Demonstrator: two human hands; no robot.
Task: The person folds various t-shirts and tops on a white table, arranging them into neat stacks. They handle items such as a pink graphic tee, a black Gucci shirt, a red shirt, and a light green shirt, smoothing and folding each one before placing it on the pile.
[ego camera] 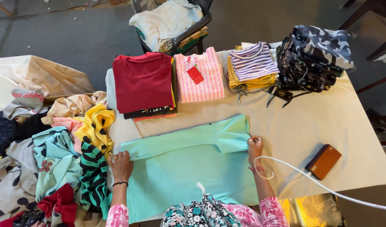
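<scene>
A mint green garment (189, 162) lies spread flat on the white-covered table (327, 117), its top part folded over into a long band. My left hand (120, 164) presses the folded band's left end, fingers gripping the cloth edge. My right hand (255, 145) pinches the garment's right edge, next to a folded-in sleeve. Both wrists wear thin bands, and my floral sleeves show at the bottom.
Folded stacks line the far edge: red top (143, 82), pink striped shirt (200, 75), purple striped on yellow (252, 63), camouflage pile (315, 56). A brown power bank (324, 161) with a white cable (310, 178) lies right. Loose clothes heap (54, 159) left; a chair (172, 25) with clothes beyond.
</scene>
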